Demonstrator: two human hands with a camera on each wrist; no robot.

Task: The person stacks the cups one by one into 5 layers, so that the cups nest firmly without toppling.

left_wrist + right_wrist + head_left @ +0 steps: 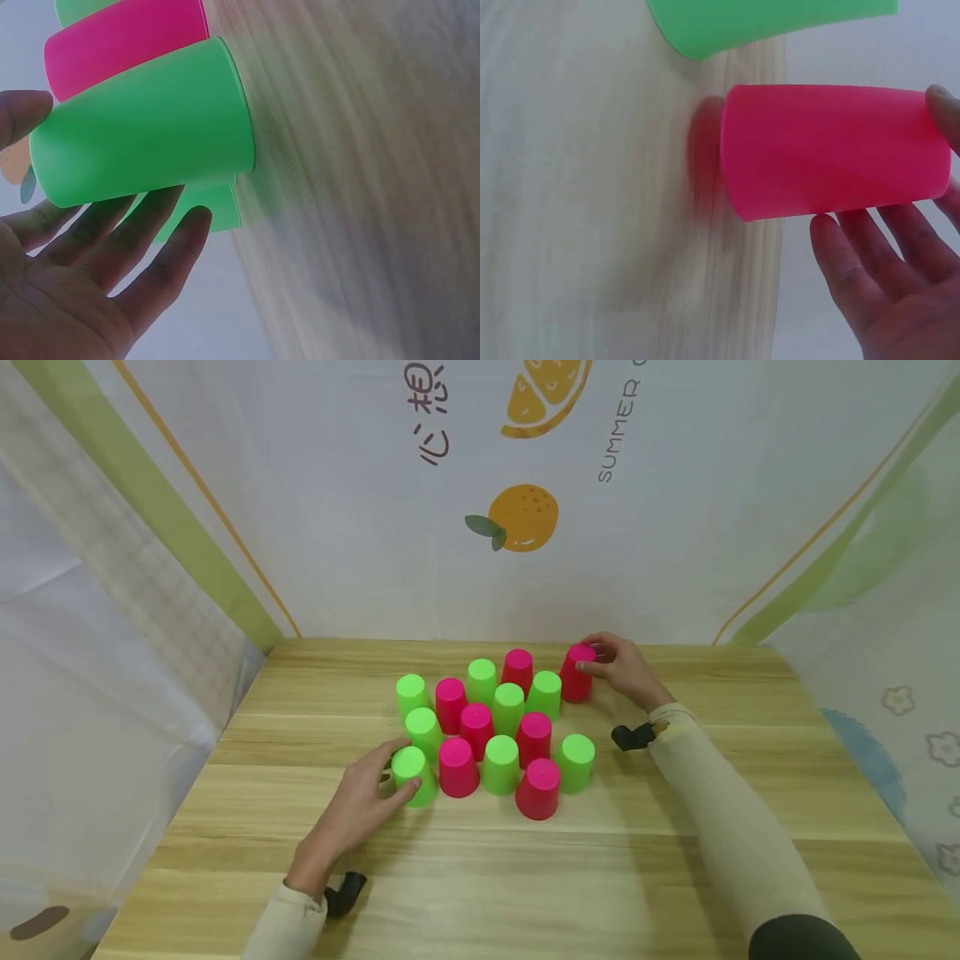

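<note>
In the head view my left hand (365, 795) is at the near left corner of a group of upside-down plastic cups. Its thumb and fingers hold a green cup (412, 775) from both sides; the left wrist view shows this green cup (150, 127) with its rim at the wood. At the far right, my right hand (624, 672) grips a pink cup (577, 677) near its top, between thumb and fingers. In the right wrist view the pink cup (832, 150) has a dark red reflection beside its rim; whether it touches the table, I cannot tell.
Several more pink and green cups stand close together in uneven rows, among them a near pink cup (538, 791) and a green cup (576, 764) at the right. They stand on a wooden table (480, 885). A printed white cloth (360, 527) hangs behind its back edge.
</note>
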